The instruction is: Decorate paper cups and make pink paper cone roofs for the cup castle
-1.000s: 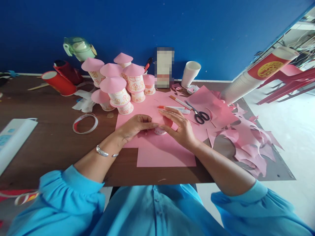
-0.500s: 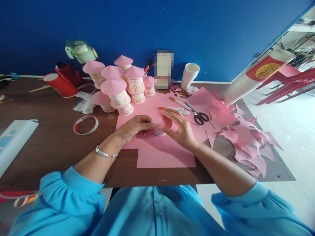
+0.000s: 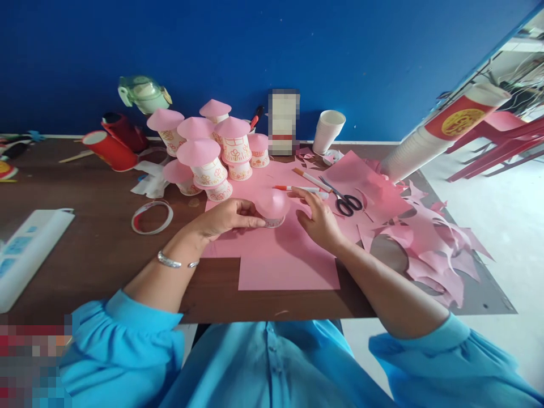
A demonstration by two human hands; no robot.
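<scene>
Between the hands, a pink-capped cup stands on pink paper. The left hand pinches its side; the right hand, fingers spread, rests just beside it, scissors beyond.

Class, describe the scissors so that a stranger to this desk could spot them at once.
Start at the brown wooden table against the blue wall, then go to the pink paper sheets spread across its middle. Just beyond the person's right hand lie the black-handled metal scissors, the only dark tool there, beside the pale marker pens.
</scene>
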